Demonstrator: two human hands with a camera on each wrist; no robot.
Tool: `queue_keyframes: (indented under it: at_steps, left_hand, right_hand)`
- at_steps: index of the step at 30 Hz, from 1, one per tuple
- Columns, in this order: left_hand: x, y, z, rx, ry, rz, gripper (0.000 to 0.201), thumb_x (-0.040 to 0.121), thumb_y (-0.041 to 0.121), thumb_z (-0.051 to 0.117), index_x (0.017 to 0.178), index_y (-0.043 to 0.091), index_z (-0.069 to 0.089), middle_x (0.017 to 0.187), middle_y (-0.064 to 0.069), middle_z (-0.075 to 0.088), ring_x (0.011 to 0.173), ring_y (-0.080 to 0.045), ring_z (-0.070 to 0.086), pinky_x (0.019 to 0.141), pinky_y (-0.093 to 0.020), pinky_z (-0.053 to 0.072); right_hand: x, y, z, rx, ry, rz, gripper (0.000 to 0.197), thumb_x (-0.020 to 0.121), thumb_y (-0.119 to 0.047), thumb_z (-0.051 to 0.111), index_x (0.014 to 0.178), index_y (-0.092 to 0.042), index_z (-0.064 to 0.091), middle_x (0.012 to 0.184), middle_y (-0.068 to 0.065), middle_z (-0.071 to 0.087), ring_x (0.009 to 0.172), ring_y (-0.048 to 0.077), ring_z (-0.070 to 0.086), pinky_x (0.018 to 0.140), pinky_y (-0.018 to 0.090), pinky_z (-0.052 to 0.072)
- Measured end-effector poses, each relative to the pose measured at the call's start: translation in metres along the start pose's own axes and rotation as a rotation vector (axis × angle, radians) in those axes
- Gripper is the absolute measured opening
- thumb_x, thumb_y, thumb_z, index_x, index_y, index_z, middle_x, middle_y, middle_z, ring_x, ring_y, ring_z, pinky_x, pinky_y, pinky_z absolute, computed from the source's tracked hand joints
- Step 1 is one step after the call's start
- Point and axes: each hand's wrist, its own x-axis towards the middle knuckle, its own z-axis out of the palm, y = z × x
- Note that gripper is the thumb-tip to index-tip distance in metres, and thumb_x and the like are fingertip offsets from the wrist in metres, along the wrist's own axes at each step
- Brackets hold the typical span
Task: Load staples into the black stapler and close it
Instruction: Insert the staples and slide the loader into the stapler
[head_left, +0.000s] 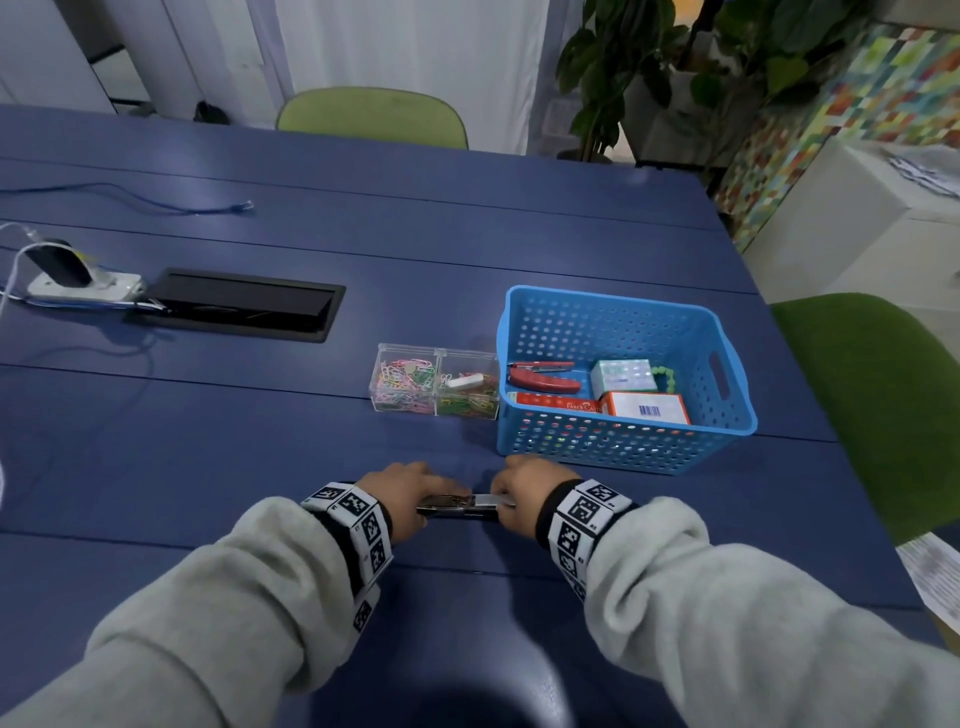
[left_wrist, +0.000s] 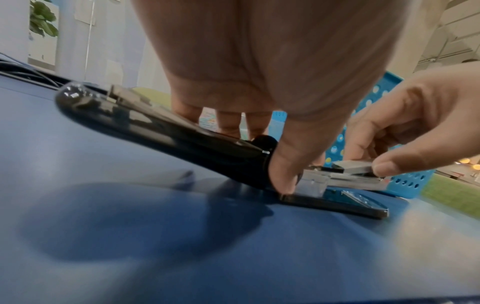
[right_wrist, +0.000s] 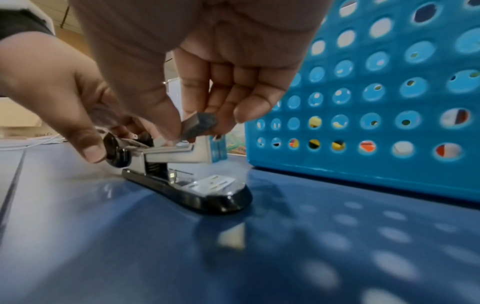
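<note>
The black stapler (head_left: 449, 508) lies on the blue table (head_left: 260, 447) near the front edge. Its glossy top cover (left_wrist: 155, 127) is swung back to the left, so the metal magazine (right_wrist: 176, 154) stands bare above the base (right_wrist: 207, 195). My left hand (head_left: 410, 491) grips the stapler at the hinge, thumb (left_wrist: 285, 174) pressed on the near side. My right hand (head_left: 511, 491) pinches a grey strip of staples (right_wrist: 201, 126) between thumb and fingertips. The strip (left_wrist: 355, 167) hovers just over the magazine's front end, tilted down toward it.
A blue perforated basket (head_left: 623, 447) stands just behind my right hand, holding a red stapler (head_left: 543, 379) and small boxes (head_left: 644, 408). A clear box of paper clips (head_left: 434, 387) sits to its left. A power strip (head_left: 83, 283) and black cable hatch (head_left: 244, 304) lie far left.
</note>
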Motion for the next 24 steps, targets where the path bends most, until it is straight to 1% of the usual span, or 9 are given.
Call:
queue_keyframes:
  at_steps: [3, 11, 13, 16, 18, 20, 22, 24]
  left_hand:
    - [0.000, -0.001, 0.000, 0.005, 0.004, 0.005, 0.060, 0.086, 0.013, 0.051, 0.126, 0.055, 0.038, 0.128, -0.003, 0.048, 0.120, -0.027, 0.045, 0.100, -0.045, 0.044]
    - [0.003, -0.003, 0.002, 0.006, -0.002, 0.019, 0.060, 0.085, 0.013, 0.052, 0.128, 0.052, 0.038, 0.129, -0.003, 0.048, 0.120, -0.027, 0.045, 0.102, -0.045, 0.043]
    - [0.004, -0.005, 0.002, -0.024, 0.013, 0.016, 0.059, 0.085, 0.013, 0.055, 0.131, 0.047, 0.039, 0.128, -0.004, 0.048, 0.121, -0.025, 0.046, 0.103, -0.042, 0.042]
    - [0.004, -0.011, 0.002, -0.089, 0.052, -0.023, 0.062, 0.082, 0.014, 0.064, 0.135, 0.033, 0.038, 0.130, -0.004, 0.045, 0.120, -0.024, 0.048, 0.102, -0.034, 0.040]
    - [0.003, -0.018, 0.002, -0.112, 0.095, -0.074, 0.061, 0.077, 0.016, 0.070, 0.131, 0.026, 0.043, 0.131, -0.003, 0.043, 0.118, -0.023, 0.050, 0.102, -0.034, 0.042]
    - [0.001, -0.026, 0.002, -0.095, 0.128, -0.128, 0.054, 0.074, 0.019, 0.072, 0.123, 0.023, 0.049, 0.128, -0.003, 0.045, 0.114, -0.023, 0.052, 0.100, -0.034, 0.044]
    - [-0.003, -0.034, 0.000, -0.048, 0.130, -0.173, 0.044, 0.074, 0.023, 0.073, 0.114, 0.020, 0.055, 0.125, -0.004, 0.047, 0.110, -0.023, 0.053, 0.098, -0.034, 0.045]
    - [-0.007, -0.040, -0.001, -0.005, 0.121, -0.198, 0.040, 0.075, 0.028, 0.072, 0.111, 0.020, 0.057, 0.123, -0.004, 0.048, 0.110, -0.023, 0.053, 0.098, -0.035, 0.044]
  right_hand:
    - [0.001, -0.001, -0.001, -0.011, -0.015, 0.002, 0.025, 0.086, -0.017, 0.050, 0.105, -0.009, 0.065, 0.111, 0.014, 0.058, 0.103, 0.032, 0.055, 0.087, 0.036, 0.047]
    - [0.005, -0.004, 0.004, -0.067, -0.032, -0.017, 0.026, 0.091, -0.015, 0.047, 0.108, -0.005, 0.064, 0.113, 0.016, 0.056, 0.107, 0.034, 0.052, 0.088, 0.038, 0.046]
    - [0.007, -0.002, 0.005, -0.030, -0.044, -0.011, 0.025, 0.090, -0.019, 0.051, 0.107, -0.007, 0.064, 0.113, 0.015, 0.055, 0.108, 0.033, 0.052, 0.090, 0.037, 0.045]
    - [0.004, 0.006, 0.006, 0.038, -0.074, 0.034, 0.025, 0.088, -0.025, 0.056, 0.108, -0.011, 0.064, 0.116, 0.014, 0.054, 0.110, 0.031, 0.051, 0.093, 0.035, 0.043]
    - [0.001, 0.013, 0.008, 0.071, -0.080, 0.070, 0.026, 0.088, -0.027, 0.056, 0.108, -0.012, 0.062, 0.117, 0.012, 0.055, 0.110, 0.029, 0.051, 0.093, 0.034, 0.043]
    - [-0.001, 0.019, 0.010, 0.111, -0.076, 0.103, 0.026, 0.087, -0.029, 0.058, 0.107, -0.014, 0.062, 0.116, 0.010, 0.056, 0.109, 0.028, 0.052, 0.091, 0.032, 0.043]
    - [-0.002, 0.025, 0.012, 0.162, -0.072, 0.144, 0.025, 0.086, -0.031, 0.059, 0.106, -0.016, 0.062, 0.110, 0.008, 0.057, 0.106, 0.026, 0.054, 0.090, 0.031, 0.043]
    - [-0.003, 0.031, 0.013, 0.201, -0.065, 0.176, 0.025, 0.085, -0.033, 0.060, 0.106, -0.019, 0.062, 0.100, 0.003, 0.052, 0.104, 0.025, 0.054, 0.089, 0.031, 0.043]
